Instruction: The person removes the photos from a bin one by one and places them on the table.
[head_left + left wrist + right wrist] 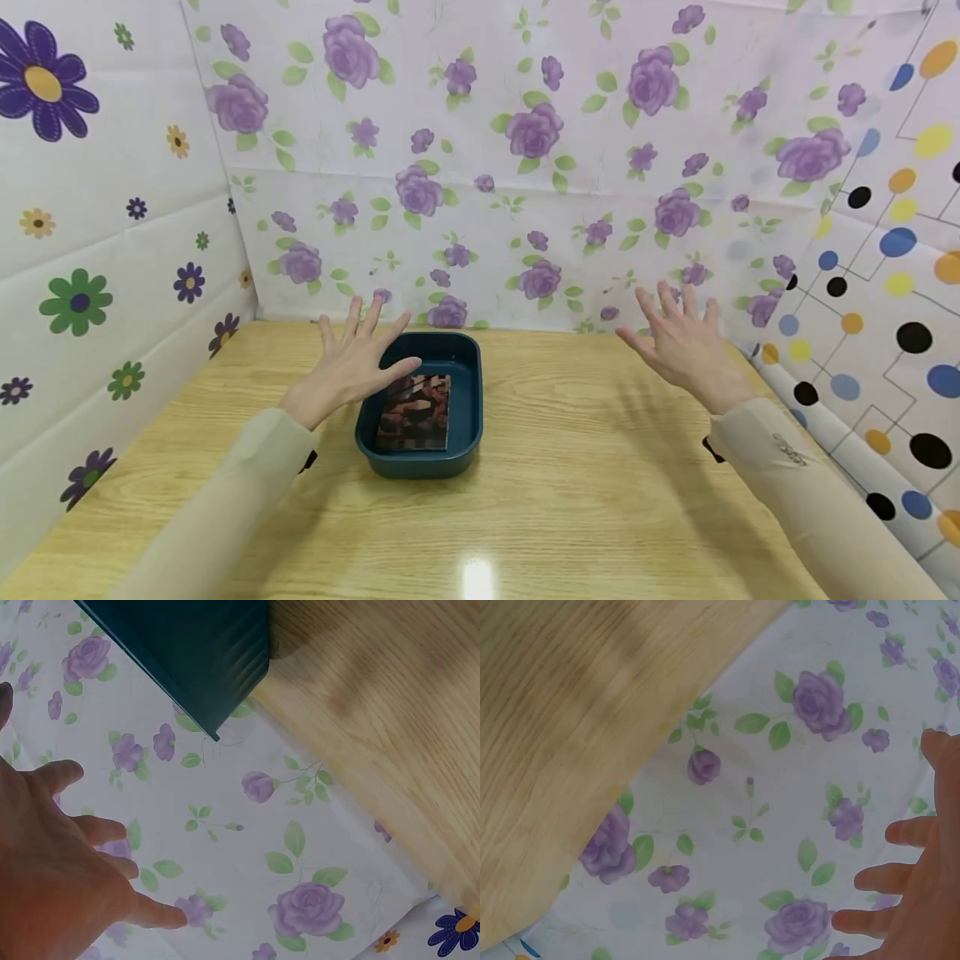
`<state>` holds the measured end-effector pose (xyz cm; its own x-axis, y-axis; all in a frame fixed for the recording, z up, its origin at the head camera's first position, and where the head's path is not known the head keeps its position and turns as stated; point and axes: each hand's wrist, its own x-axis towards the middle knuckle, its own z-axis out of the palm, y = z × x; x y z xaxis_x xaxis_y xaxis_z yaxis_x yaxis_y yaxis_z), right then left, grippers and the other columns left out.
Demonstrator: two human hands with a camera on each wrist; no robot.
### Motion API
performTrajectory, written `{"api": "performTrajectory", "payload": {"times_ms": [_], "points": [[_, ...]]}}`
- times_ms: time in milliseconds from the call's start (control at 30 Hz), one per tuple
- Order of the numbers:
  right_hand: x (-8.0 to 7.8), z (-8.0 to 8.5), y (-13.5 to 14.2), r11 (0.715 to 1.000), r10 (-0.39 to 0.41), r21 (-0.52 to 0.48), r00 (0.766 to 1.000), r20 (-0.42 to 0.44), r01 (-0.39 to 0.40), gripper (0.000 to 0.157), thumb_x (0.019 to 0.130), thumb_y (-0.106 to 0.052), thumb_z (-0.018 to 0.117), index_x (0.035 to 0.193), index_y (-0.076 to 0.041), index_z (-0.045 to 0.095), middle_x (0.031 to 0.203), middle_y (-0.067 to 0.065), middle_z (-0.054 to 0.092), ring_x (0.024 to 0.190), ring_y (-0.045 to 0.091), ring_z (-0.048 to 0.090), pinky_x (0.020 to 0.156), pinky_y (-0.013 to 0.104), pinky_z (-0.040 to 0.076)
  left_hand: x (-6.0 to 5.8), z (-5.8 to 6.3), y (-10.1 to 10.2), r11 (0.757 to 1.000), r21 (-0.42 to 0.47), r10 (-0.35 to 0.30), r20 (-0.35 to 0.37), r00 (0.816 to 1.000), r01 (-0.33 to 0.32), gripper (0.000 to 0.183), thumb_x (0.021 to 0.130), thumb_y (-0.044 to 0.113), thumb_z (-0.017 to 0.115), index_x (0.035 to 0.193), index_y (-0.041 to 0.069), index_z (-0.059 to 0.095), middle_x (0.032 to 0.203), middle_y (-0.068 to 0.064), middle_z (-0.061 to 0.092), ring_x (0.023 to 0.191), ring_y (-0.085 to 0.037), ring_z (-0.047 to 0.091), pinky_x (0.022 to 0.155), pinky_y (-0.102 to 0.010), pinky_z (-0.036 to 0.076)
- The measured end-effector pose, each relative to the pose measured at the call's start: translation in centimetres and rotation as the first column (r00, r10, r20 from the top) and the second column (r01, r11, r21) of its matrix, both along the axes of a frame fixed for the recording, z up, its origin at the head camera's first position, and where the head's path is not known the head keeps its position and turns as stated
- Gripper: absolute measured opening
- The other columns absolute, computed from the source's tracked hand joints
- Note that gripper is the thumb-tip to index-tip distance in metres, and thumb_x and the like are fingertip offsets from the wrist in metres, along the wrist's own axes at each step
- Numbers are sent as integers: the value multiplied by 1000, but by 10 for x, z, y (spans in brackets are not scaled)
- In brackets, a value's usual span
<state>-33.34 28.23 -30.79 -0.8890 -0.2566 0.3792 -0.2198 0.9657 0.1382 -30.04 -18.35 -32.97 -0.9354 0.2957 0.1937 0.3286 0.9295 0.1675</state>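
A dark teal rectangular tub [468, 400] with rounded corners stands on the table, left of the middle. Inside it lies a flat, dark piece with a reddish-brown blotchy picture [416, 417]; its upper left part is hidden by the left thumb. My left hand [356, 358], fingers spread and holding nothing, hovers over the tub's left side. In the left wrist view the tub [202, 652] shows its ribbed side at the top, apart from the hand [60, 862]. My right hand [686, 350], fingers spread too, is raised over the table's right side with nothing in it.
The wooden table [570, 500] ends at a back wall of white cloth with purple roses [532, 133]. A flower-print cloth [82, 225] closes the left side, and a dotted cloth [900, 283] the right. Both sleeves are beige.
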Motion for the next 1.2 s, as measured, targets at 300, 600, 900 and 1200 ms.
{"api": "performTrajectory", "payload": {"times_ms": [300, 600, 900, 1200], "points": [[-16, 13, -36, 990, 135, 55, 989, -61, -132, 69, 96, -59, 45, 150, -17, 35, 149, 24, 38, 129, 48, 40, 96, 64, 38, 25, -6, -9, 1000, -16, 2, 58, 998, -1, 93, 88, 79, 31, 157, 21, 11, 162, -20, -1, 149, -41, -6, 104, -77, -10], [-47, 24, -118, 798, 524, -428, 840, 142, -425, 44, 100, -36, 52, 134, -9, 55, 127, 16, 62, 107, 33, 61, 92, 48, 50, 57, -25, -6, 998, -68, 1, 99, 995, 5, 103, 84, 83, 30, 156, 11, 13, 161, -23, 8, 150, -40, 7, 106, -78, 3], [-68, 16, -205, 632, 672, -630, 724, 155, -451, 25, 97, -34, 58, 98, -15, 74, 99, 6, 71, 83, 22, 64, 76, 35, 52, 76, -42, -10, 998, -70, 8, 124, 992, 1, 106, 83, 85, 29, 156, 10, 14, 161, -21, 11, 150, -39, 11, 106, -76, 9], [-78, -7, -243, 586, 735, -657, 653, 184, -474, 26, 95, -32, 62, 96, -12, 77, 99, 7, 73, 82, 25, 67, 71, 27, 52, 77, -46, -15, 1000, -8, 15, 193, 981, -14, 105, 84, 82, 32, 156, 8, 10, 162, -18, 7, 151, -35, 7, 106, -77, 7]]}}
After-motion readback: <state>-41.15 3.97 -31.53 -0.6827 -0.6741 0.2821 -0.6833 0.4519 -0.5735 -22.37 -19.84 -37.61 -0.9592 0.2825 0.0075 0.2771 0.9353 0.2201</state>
